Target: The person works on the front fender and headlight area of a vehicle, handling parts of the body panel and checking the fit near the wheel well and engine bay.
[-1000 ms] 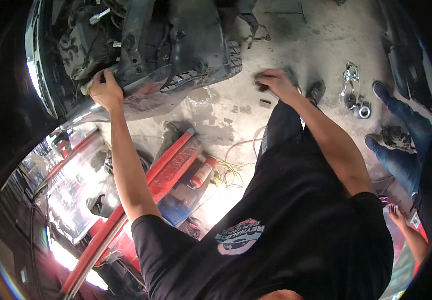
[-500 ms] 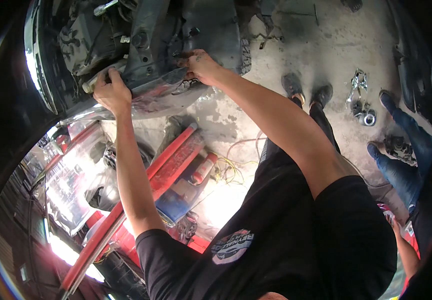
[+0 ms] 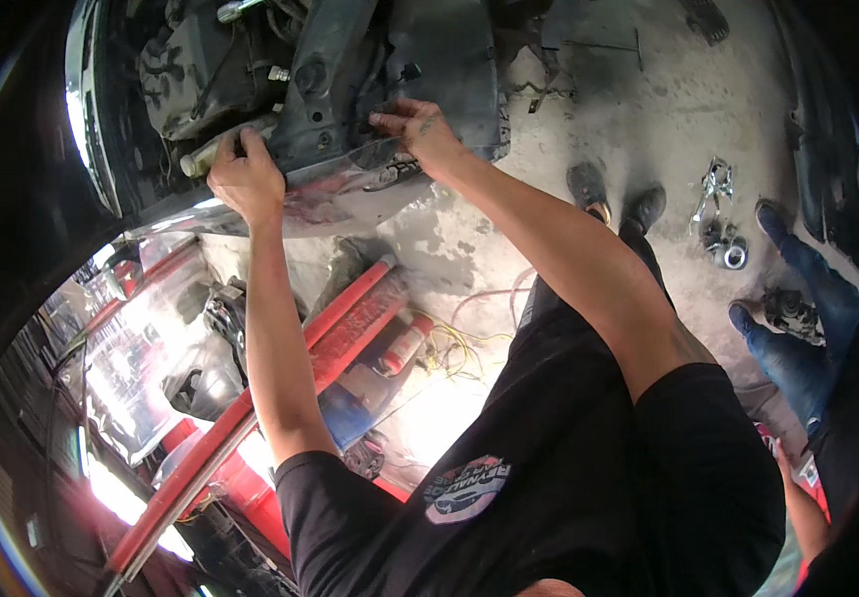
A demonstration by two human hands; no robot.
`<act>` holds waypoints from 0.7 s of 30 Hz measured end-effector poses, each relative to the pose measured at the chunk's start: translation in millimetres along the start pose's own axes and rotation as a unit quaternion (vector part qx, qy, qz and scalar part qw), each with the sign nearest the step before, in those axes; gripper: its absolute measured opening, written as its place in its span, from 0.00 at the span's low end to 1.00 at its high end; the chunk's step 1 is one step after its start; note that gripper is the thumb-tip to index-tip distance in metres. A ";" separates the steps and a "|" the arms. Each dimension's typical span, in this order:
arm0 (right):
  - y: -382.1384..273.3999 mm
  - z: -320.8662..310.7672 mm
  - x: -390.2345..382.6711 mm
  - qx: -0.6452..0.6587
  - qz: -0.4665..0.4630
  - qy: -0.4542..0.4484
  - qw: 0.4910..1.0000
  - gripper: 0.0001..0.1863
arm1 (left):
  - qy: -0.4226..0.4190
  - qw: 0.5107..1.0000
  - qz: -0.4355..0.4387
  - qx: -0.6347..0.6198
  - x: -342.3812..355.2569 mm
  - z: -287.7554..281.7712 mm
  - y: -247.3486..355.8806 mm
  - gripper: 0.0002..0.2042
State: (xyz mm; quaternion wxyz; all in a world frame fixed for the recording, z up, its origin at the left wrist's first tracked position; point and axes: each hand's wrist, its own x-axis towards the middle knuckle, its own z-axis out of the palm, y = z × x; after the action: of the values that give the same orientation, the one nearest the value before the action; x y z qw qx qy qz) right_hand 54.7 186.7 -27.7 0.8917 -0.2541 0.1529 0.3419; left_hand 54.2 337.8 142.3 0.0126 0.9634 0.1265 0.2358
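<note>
I lean over the opened front of a car, where a grey-black body panel [image 3: 325, 70] stands beside the engine bay. My left hand [image 3: 247, 184] is closed at the panel's near edge, fingertips curled over beside a pale cylindrical piece [image 3: 201, 159]. Whether the fingers grip that piece or the edge cannot be told. Further right, my right hand [image 3: 428, 134] is closed, thumb and fingers drawn together at the dark metal; anything between them is too small to make out. Below both hands curves a glossy, red-smudged outer panel [image 3: 340, 204].
Red metal beams [image 3: 350, 323] and a red-and-white cylinder [image 3: 407, 346] lie below the car, near a yellow cable [image 3: 459, 358]. Chrome and dark metal parts [image 3: 716, 194] rest on the concrete floor. People stand at the right, one in blue jeans [image 3: 798, 289].
My right hand's fingers have shifted and now show more extended at the dark metal. My left hand stays at the edge. The whole view has slid slightly, the car appearing further right.
</note>
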 end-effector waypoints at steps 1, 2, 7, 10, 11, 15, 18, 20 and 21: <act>1.1 -0.1 0.3 0.004 -0.006 -0.011 1.000 0.15 | -0.008 1.000 -0.005 0.028 -0.1 0.5 -0.8 0.16; 2.4 -0.9 -0.1 0.015 -0.006 0.002 1.000 0.15 | -0.002 1.000 0.003 0.022 -0.4 0.8 -3.2 0.16; 14.0 -5.5 2.5 -0.026 0.009 0.029 0.999 0.16 | 0.029 0.998 0.028 0.058 -4.2 12.3 -34.1 0.17; 22.6 -23.7 6.5 -0.122 -0.027 -0.013 0.992 0.19 | -0.101 0.866 0.253 0.419 3.9 6.2 -66.7 0.14; 23.2 -33.3 5.9 -0.147 -0.053 -0.004 0.988 0.22 | -0.113 0.876 0.229 0.409 3.1 9.7 -72.7 0.13; 6.4 -99.3 -26.1 -0.117 -0.034 0.082 0.989 0.23 | -0.065 0.973 0.065 0.209 9.2 23.2 -75.4 0.19; -11.0 -150.8 -57.8 -0.090 -0.012 0.069 0.993 0.22 | -0.051 0.985 -0.026 0.161 6.1 20.9 -64.0 0.24; -20.4 -216.3 -85.9 -0.270 -0.151 0.022 0.951 0.19 | -0.039 0.986 -0.027 0.160 4.1 18.9 -54.5 0.26; -17.6 -254.3 -106.6 -0.211 -0.107 0.027 0.971 0.18 | -0.053 0.986 -0.034 0.155 4.3 16.8 -50.7 0.26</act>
State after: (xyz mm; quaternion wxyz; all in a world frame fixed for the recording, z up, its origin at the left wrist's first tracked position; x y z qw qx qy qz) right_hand -35.0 -23.1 -183.5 0.8449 -0.4606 0.0734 0.2618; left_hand 53.5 388.5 125.0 -0.1217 0.9601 0.1933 0.1613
